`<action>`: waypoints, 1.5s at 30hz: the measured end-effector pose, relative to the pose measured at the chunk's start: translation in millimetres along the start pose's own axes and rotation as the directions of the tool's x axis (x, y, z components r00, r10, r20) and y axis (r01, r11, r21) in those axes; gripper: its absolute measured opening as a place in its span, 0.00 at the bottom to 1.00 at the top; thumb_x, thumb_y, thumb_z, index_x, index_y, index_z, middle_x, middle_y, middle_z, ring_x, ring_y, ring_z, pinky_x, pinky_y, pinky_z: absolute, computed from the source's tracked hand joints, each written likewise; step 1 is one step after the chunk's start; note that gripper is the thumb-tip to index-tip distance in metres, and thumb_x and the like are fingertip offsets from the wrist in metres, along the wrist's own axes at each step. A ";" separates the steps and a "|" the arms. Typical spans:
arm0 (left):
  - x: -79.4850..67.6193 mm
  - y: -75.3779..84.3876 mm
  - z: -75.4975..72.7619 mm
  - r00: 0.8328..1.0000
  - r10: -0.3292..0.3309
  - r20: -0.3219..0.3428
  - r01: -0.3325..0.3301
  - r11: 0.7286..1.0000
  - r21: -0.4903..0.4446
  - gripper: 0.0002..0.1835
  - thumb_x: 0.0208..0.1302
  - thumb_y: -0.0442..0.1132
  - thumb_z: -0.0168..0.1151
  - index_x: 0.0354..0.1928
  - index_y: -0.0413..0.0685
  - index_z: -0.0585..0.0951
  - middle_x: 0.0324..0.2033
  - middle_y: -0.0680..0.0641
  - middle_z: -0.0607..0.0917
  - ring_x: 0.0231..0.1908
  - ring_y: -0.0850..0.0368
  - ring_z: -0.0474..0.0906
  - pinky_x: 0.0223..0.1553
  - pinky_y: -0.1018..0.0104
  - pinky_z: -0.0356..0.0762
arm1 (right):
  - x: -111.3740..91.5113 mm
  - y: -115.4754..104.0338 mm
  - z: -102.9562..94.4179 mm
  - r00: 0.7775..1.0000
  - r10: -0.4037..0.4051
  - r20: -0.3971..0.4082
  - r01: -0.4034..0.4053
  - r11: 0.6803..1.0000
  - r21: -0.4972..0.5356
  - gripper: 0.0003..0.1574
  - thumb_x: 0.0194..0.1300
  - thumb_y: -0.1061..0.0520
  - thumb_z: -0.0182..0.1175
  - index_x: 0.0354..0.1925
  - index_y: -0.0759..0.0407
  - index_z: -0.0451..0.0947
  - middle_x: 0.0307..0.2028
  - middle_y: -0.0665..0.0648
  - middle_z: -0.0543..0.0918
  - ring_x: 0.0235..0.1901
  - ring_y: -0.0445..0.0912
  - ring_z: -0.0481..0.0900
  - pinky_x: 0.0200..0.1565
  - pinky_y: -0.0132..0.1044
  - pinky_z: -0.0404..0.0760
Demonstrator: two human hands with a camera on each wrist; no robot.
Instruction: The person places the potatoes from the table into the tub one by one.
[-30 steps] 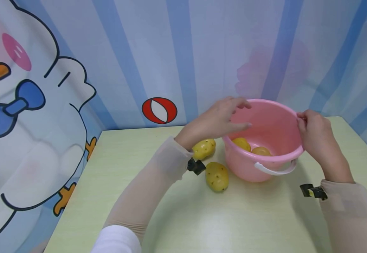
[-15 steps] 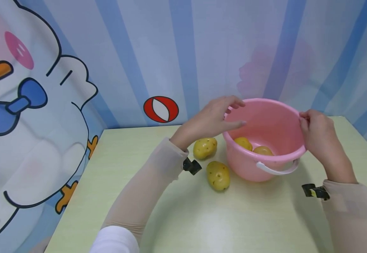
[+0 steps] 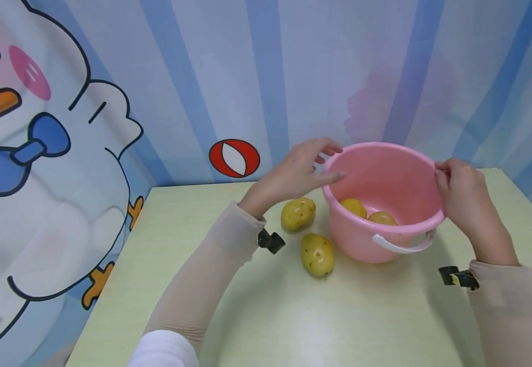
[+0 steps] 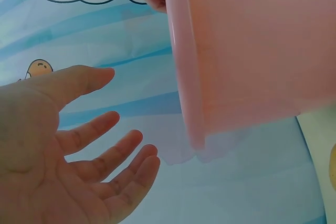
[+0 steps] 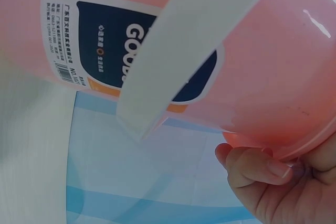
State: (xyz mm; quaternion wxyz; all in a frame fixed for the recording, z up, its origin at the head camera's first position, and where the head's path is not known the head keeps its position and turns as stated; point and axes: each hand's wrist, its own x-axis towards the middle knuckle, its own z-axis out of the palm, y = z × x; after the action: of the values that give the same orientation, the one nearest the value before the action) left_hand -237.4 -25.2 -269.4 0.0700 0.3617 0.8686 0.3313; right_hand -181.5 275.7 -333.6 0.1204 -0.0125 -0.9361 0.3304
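Observation:
A pink bucket (image 3: 380, 250) stands tilted on the table, its mouth toward me and its white handle (image 3: 403, 245) hanging in front. Two potatoes (image 3: 382, 218) lie inside it. My right hand (image 3: 463, 199) grips the bucket's right rim; the right wrist view shows those curled fingers (image 5: 257, 166) and a dark label (image 5: 105, 45) on the bucket's side. At the left rim my left hand (image 3: 293, 173) holds nothing, its fingers spread. In the left wrist view a gap shows between these fingers (image 4: 121, 171) and the bucket wall. Two more potatoes (image 3: 317, 255) lie on the table left of the bucket.
The pale wooden table (image 3: 257, 316) runs back to a blue striped backdrop (image 3: 229, 76). A large cartoon duck (image 3: 55, 214) is printed on the left of it, with a red and white ball (image 3: 234, 158) near the table's back edge.
My left hand has drawn back leftward from over the bucket's mouth, uncovering more of the far potato on the table. The right hand keeps its grip on the rim.

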 end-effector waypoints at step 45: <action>-26.8 -54.8 2.0 0.993 -0.108 -0.057 0.107 0.994 -0.014 0.28 0.69 0.50 0.63 0.67 0.50 0.71 0.61 0.50 0.75 0.57 0.54 0.74 0.55 0.60 0.76 | -0.5 0.4 -1.2 1.000 0.005 0.016 -0.005 1.000 0.002 0.29 0.81 0.56 0.40 0.62 0.83 0.63 0.43 0.78 0.74 0.34 0.62 0.78 0.21 0.34 0.75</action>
State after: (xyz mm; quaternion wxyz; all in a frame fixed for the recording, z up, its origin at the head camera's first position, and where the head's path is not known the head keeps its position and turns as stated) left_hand -249.0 -70.7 -308.4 0.0648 0.3043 0.8866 0.3422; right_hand -180.8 276.7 -333.1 0.1122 -0.0123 -0.9367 0.3315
